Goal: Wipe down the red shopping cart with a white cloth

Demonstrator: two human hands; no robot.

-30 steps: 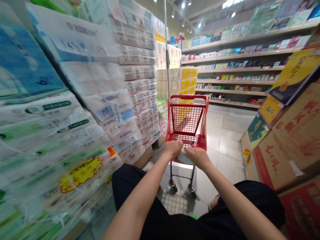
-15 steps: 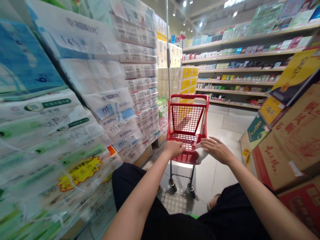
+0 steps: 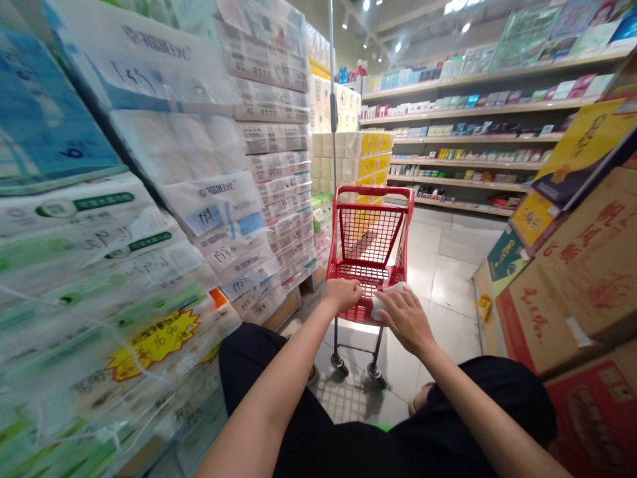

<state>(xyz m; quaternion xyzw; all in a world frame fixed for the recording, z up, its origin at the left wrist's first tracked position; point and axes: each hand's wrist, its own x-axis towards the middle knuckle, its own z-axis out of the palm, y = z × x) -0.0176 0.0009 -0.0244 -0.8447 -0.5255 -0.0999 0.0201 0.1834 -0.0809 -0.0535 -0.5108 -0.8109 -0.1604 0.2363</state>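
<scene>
A small red shopping cart [image 3: 372, 237] with a mesh basket and black-wheeled legs stands right in front of me. My left hand [image 3: 343, 294] is closed around its near top edge on the left side. On the right part of the same edge, my right hand [image 3: 407, 318] presses a white cloth [image 3: 381, 307] against the red plastic, fingers bent over it. Whether the cloth is fabric or paper I cannot tell. Some mesh of the basket shows between the two hands.
Stacked tissue packs [image 3: 229, 252] rise close on my left, with a yellow price tag [image 3: 153, 345]. Cardboard boxes [image 3: 557, 305] line the right. A thin metal pole [image 3: 333, 113] stands behind the cart. Stocked shelves [image 3: 462, 136] fill the back; pale floor tiles [image 3: 448, 285] lie between.
My right hand has moved left and slightly down with the white cloth, from the cart's right corner toward the middle of the near edge. My left hand keeps its hold.
</scene>
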